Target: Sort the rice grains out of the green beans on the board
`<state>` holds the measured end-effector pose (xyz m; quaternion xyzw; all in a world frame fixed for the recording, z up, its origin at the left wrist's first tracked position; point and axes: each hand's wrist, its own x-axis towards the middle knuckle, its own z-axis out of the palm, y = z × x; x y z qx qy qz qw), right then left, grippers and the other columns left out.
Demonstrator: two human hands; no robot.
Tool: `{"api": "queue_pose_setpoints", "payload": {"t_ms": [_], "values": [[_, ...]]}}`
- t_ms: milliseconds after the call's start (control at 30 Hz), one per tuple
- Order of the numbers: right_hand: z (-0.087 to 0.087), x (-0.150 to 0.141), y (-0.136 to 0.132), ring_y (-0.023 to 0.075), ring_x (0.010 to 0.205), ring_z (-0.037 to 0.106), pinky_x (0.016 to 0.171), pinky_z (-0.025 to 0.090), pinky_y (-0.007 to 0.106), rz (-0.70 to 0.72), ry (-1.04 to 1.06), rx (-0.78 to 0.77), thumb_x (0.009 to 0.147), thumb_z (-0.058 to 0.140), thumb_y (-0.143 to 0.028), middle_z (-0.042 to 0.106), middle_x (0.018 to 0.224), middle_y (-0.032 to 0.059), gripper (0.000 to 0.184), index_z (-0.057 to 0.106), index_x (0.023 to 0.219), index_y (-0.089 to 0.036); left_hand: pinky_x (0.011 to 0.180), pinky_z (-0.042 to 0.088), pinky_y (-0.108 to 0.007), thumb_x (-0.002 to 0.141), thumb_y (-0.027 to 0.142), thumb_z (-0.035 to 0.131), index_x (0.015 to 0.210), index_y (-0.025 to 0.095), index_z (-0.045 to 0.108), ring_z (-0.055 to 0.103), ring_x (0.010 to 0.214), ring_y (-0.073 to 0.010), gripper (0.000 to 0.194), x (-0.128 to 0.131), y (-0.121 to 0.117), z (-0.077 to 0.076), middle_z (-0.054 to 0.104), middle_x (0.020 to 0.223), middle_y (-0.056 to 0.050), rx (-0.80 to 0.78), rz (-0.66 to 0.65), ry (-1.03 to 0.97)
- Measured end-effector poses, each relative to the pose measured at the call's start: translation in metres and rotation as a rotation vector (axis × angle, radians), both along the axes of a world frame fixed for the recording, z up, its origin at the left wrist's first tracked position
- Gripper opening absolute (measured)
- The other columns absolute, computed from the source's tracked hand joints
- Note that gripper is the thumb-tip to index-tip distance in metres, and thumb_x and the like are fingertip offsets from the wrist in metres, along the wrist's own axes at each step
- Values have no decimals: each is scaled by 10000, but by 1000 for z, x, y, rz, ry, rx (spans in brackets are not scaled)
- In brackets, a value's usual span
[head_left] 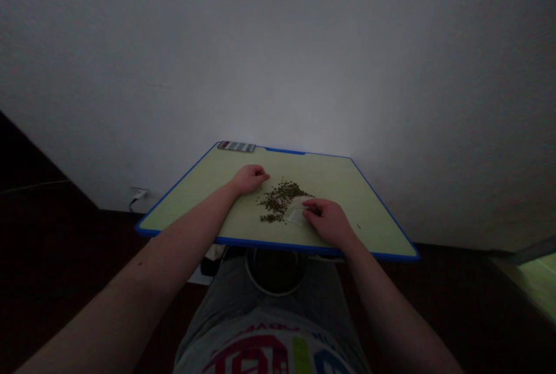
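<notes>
A heap of small dark green beans lies in the middle of a pale green table with a blue rim. My left hand rests on the table just left of the heap, fingers curled into a loose fist. My right hand lies at the heap's right side, fingers bent and pressing on a small clear plastic bag that touches the beans.
A flat striped object lies at the table's far left corner against the white wall. A round metal bowl sits in my lap below the table's near edge. A plug and cable are at the wall, left.
</notes>
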<state>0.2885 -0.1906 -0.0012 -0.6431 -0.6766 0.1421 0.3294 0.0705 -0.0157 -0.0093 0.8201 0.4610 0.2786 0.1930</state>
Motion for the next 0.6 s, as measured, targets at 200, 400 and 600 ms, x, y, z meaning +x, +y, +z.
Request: {"api": "queue_pose_setpoints", "payload": {"t_ms": [200,400,600], "values": [[0,-3,-2,134,612,581,618,445,256,48,13,-8,729,563,-277,666,721,13,253,655,951,-196,520,313,-248,698,470,487,630,166,575,434,533,-112,324,1,-2,2,503,541,17,-9,1,-9],[0,-8,-4,131,608,572,611,436,256,71,16,-10,731,559,-273,659,712,12,250,656,948,-195,530,320,-255,696,482,485,651,165,592,441,539,-118,338,0,-2,2,519,548,12,-13,7,-1],[5,-20,-9,125,604,558,601,424,252,170,38,-28,732,562,-262,653,711,9,249,659,951,-195,530,323,-248,702,478,486,649,160,589,439,546,-115,338,0,-2,2,525,558,11,-14,6,-13]]}}
